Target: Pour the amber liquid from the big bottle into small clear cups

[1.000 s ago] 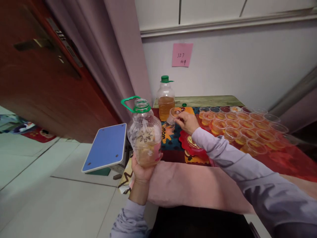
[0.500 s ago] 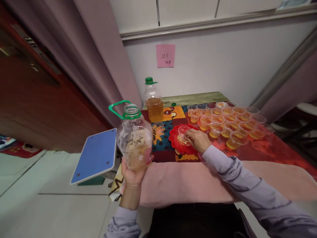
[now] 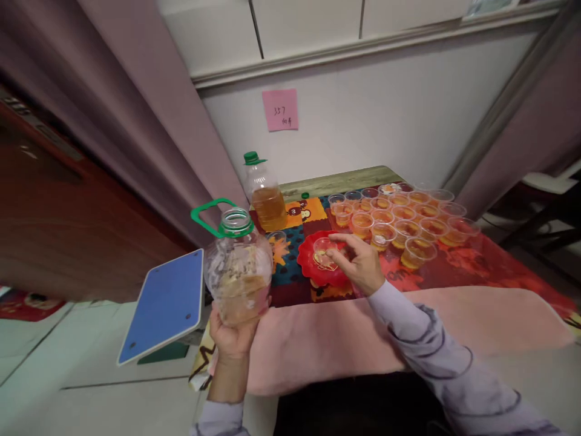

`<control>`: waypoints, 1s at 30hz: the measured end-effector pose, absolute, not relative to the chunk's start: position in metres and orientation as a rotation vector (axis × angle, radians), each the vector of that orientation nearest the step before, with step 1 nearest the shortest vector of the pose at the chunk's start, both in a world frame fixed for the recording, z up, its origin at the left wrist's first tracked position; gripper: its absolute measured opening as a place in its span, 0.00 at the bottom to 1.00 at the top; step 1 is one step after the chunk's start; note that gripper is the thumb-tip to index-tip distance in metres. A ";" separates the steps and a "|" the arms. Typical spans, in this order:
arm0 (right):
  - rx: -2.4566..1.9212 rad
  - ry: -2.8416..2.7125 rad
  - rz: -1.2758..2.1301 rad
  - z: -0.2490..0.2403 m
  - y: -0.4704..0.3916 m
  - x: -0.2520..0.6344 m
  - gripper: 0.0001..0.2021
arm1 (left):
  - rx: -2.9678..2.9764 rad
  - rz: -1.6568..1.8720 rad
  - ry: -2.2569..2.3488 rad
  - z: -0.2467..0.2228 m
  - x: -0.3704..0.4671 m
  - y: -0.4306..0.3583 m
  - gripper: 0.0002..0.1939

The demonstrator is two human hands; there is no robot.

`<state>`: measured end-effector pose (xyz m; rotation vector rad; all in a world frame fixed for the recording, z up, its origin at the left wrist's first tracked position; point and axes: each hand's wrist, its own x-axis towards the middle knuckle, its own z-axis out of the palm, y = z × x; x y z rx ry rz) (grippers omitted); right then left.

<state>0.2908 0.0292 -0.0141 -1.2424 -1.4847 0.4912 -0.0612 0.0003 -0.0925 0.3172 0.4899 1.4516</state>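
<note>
My left hand (image 3: 233, 333) supports a large clear jug (image 3: 240, 278) from below; its green handle ring is at the neck, the mouth is uncapped, and some amber liquid is inside. On the table a red scalloped plate (image 3: 305, 266) bears a clear plastic cup (image 3: 323, 247). Just right of that cup is my right hand (image 3: 361, 260), thumb and index finger apart, with nothing seen between them. Rows of clear cups with amber liquid (image 3: 417, 251) stand to the right.
A second jug (image 3: 269, 206), green-capped and partly filled, stands at the back left. A green cap (image 3: 305, 195) lies near it. Another clear cup (image 3: 276, 237) is behind the held jug. A pink cloth (image 3: 318, 345) covers the front edge; a blue board (image 3: 166, 300) is at left.
My right hand has let go of the cup on the red plate, and its fingers have spread. The jug stays in my left hand. The whole view has shifted a little.
</note>
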 end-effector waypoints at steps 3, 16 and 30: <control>-1.062 -1.176 0.813 -0.028 0.015 0.259 0.20 | 0.303 1.564 0.760 -0.075 -0.057 -0.003 0.27; -0.670 -0.891 1.446 -0.079 -0.004 0.210 0.33 | 0.442 1.665 1.364 -0.008 -0.055 -0.016 0.19; -0.584 -0.847 1.591 -0.090 -0.009 0.201 0.41 | 0.626 1.642 1.573 0.052 -0.037 -0.007 0.26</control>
